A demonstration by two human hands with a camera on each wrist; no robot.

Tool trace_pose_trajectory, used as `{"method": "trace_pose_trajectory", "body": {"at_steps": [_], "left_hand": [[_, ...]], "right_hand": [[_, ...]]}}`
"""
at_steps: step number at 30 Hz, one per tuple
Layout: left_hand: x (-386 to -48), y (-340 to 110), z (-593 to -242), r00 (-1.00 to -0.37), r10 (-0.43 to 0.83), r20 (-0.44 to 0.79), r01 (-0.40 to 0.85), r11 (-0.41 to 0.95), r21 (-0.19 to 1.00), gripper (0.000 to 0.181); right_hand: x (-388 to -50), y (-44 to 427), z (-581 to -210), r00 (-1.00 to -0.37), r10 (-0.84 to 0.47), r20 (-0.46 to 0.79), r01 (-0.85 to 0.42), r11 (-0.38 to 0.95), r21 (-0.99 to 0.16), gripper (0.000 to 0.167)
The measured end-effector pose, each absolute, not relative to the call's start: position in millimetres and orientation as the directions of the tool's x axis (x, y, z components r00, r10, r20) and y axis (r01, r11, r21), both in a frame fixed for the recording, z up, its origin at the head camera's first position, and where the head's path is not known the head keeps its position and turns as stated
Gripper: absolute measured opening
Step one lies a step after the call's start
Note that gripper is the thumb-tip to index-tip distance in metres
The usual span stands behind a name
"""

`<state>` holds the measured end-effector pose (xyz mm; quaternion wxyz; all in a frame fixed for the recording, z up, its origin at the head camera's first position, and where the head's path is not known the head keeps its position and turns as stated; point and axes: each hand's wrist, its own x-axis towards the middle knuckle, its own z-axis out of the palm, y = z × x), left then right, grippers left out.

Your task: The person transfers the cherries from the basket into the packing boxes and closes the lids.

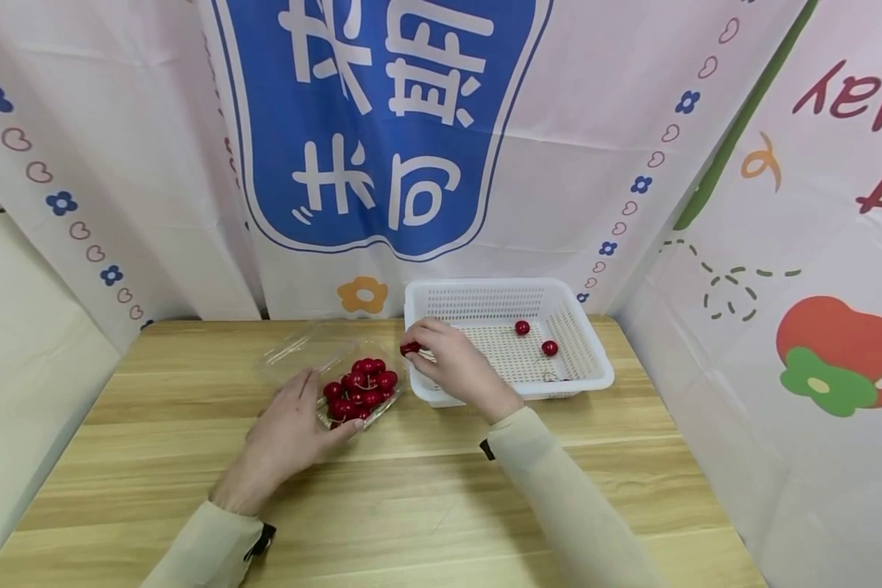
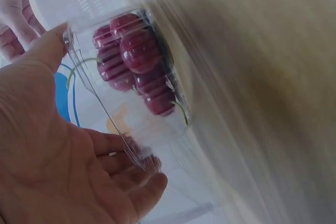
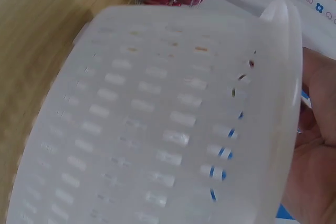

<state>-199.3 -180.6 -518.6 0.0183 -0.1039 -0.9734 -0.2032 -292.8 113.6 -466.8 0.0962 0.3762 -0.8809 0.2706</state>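
Observation:
My left hand [image 1: 288, 426] holds a clear plastic box [image 2: 97, 95] at its sides, thumb at one end of the rim and fingers at the other. Several red cherries [image 1: 360, 390] with stems are heaped in the box. Over the left rim of a white perforated basket [image 1: 518, 393], my right hand [image 1: 457, 366] pinches a dark red cherry [image 1: 409, 348] between thumb and fingers. Two cherries, one farther back [image 1: 522, 327] and one nearer [image 1: 550, 349], lie on the basket floor. In the right wrist view, the basket's wall hides most of that hand.
The box's clear lid [image 1: 305, 351] is folded back toward the rear of the wooden table [image 1: 426, 506]. Box and basket stand side by side near the back edge. A printed cloth [image 1: 559, 204] hangs right behind them, with another cloth [image 1: 750, 392] at the right.

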Motion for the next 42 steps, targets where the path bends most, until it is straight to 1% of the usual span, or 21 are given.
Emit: {"method": "trace_pose_trajectory", "body": {"at_steps": [5,16,23,25,29,32,35,42], "left_hand": [[-205,-184,-517,-0.971,0.231,0.064,0.237,0.881,0.410,0.118],[-207,-187,-517,-0.973,0.228,0.038,0.224,0.892,0.392,0.124],[-208,-186,-517,-0.973,0.227,0.039,0.224,0.889,0.400,0.122],[-208,-185,-517,-0.972,0.229,0.046,0.228,0.885,0.406,0.120],[-208,-186,-517,-0.971,0.234,0.057,0.236,0.878,0.416,0.115],[-208,-186,-517,-0.970,0.235,0.058,0.237,0.873,0.426,0.113],[-208,-185,-518,-0.970,0.234,0.061,0.237,0.869,0.434,0.112],[-208,-187,-519,-0.969,0.233,0.076,0.243,0.866,0.437,0.110]], "right_hand": [[-290,97,-465,-0.694,-0.626,0.355,-0.717,0.563,-0.411,0.020],[-285,62,-464,-0.666,-0.665,0.339,-0.740,0.530,-0.414,0.022],[-281,40,-466,-0.659,-0.699,0.279,-0.742,0.541,-0.397,0.021],[-280,34,-467,-0.651,-0.712,0.263,-0.747,0.539,-0.388,0.021],[-279,24,-472,-0.632,-0.737,0.241,-0.768,0.551,-0.328,0.021],[-279,17,-477,-0.632,-0.742,0.225,-0.772,0.578,-0.265,0.021],[-278,12,-480,-0.642,-0.740,0.201,-0.765,0.602,-0.228,0.021],[-278,9,-481,-0.656,-0.734,0.174,-0.752,0.615,-0.239,0.024]]}}
